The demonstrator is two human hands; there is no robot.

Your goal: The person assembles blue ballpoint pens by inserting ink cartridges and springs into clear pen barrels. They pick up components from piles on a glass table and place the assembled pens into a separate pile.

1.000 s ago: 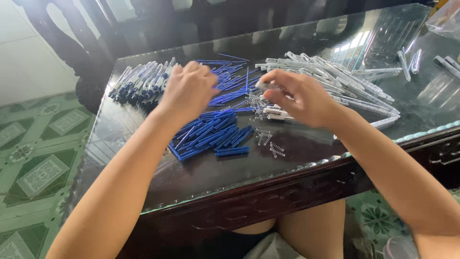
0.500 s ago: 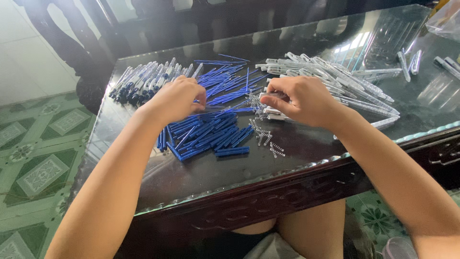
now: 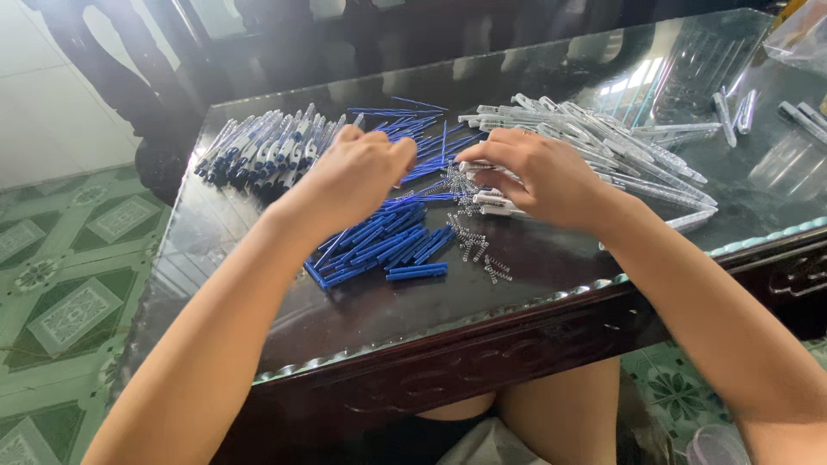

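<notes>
Hands over pen parts: left hand (image 3: pixel 357 176) curled, grip contents hidden; right hand (image 3: pixel 538 176) pinching clear barrel (image 3: pixel 479 167), partly covered.

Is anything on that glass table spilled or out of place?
Mostly sorted piles. A few small metal springs lie scattered loose near the table's front edge, apart from the cluster by the right hand, and one blue piece sits off its pile.

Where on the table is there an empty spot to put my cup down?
The table is bare at the near left corner, below the finished pens and left of the blue pieces. Bare glass also runs along the near edge, below the springs. The middle, under both hands, is crowded.
</notes>
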